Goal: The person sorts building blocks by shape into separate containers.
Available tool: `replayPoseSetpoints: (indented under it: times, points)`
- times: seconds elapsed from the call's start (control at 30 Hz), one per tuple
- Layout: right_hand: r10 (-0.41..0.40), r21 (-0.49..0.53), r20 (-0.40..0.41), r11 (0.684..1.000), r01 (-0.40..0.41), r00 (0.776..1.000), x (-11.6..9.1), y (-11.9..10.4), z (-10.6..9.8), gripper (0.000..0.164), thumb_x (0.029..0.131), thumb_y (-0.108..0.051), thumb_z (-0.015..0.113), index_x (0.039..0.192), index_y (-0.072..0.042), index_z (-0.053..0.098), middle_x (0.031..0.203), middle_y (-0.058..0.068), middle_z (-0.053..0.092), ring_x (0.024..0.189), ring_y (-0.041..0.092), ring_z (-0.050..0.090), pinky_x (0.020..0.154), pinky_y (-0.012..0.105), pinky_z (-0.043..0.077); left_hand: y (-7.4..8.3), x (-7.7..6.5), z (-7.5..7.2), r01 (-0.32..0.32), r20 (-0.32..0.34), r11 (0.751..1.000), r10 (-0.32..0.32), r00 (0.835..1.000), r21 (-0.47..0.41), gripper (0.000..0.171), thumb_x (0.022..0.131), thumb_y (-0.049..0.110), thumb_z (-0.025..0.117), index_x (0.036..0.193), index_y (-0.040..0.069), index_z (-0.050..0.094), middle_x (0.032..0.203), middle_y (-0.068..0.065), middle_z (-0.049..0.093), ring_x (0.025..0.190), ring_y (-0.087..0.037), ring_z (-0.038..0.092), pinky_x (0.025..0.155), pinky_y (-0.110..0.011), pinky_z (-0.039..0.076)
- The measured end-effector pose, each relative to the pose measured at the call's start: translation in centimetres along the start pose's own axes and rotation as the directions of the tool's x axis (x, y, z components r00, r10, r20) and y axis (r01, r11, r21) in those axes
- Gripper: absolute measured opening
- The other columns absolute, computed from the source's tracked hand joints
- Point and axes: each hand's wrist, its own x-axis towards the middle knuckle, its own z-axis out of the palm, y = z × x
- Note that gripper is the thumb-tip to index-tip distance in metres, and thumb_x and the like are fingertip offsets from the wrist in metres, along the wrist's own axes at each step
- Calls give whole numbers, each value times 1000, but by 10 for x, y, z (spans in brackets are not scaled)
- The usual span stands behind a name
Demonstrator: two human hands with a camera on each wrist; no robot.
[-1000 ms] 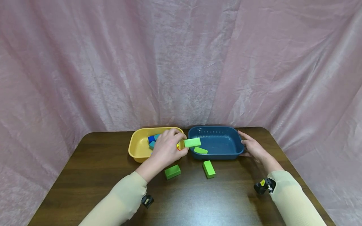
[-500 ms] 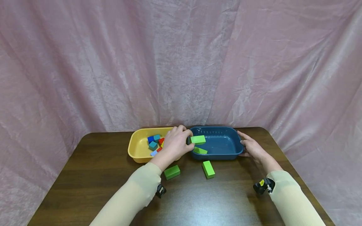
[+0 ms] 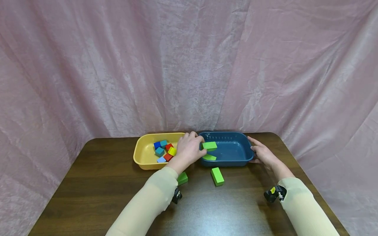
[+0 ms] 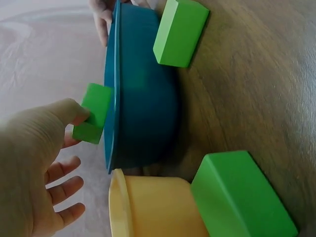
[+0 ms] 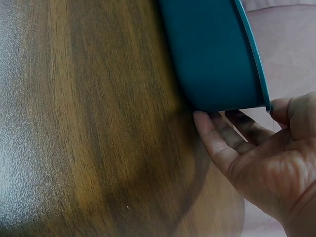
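Note:
My left hand [image 3: 190, 148] pinches a light green block [image 3: 209, 146] between thumb and fingers, over the left end of the blue bin [image 3: 248, 160]. In the left wrist view that block [image 4: 94, 112] is beside the bin's rim, and the other fingers are spread apart from it. Another green block [image 3: 209, 157] lies inside the bin, below the held one. At the bin's right end, my right hand [image 3: 262, 155] rests its fingertips on the outer wall. The right wrist view shows those fingers [image 5: 217, 143] fairly straight, with the thumb by the rim.
To the left stands a yellow bin [image 3: 141, 164], holding several small blue, teal, red and yellow blocks. Two green blocks lie on the wooden table [image 3: 97, 190] in front: one [image 3: 217, 176] before the blue bin, one [image 3: 182, 178] partly behind the left arm. A pink curtain [image 3: 189, 65] hangs behind.
My left hand has moved right with the green block, from beside the blue bin's left rim to over its inside. More blocks in the yellow bin now show. The right hand stays put.

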Motion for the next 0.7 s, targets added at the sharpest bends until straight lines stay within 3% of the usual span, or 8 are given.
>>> replayPoseSetpoints:
  times: [0.23, 0.7]
  points:
    - [5, 8, -5, 1000, -5, 1000, 0, -1, 1, 61, 108, -7, 25, 167, -19, 10, 160, 34, 17, 129, 48, 47, 95, 56, 53, 0, -3, 1, 14, 0, 1000, -14, 1000, -11, 59, 91, 55, 72, 143, 29, 61, 139, -6, 53, 122, -28, 46, 99, -44, 42]
    - [3, 2, 0, 1000, -3, 1000, 1, 0, 0, 61, 109, -7, 23, 167, -20, 9, 162, 33, 14, 134, 50, 43, 95, 56, 52, -16, -16, -15, -23, -22, 999, 22, 1000, -39, 57, 93, 56, 69, 144, 30, 61, 135, -5, 56, 120, -26, 49, 100, -43, 43]
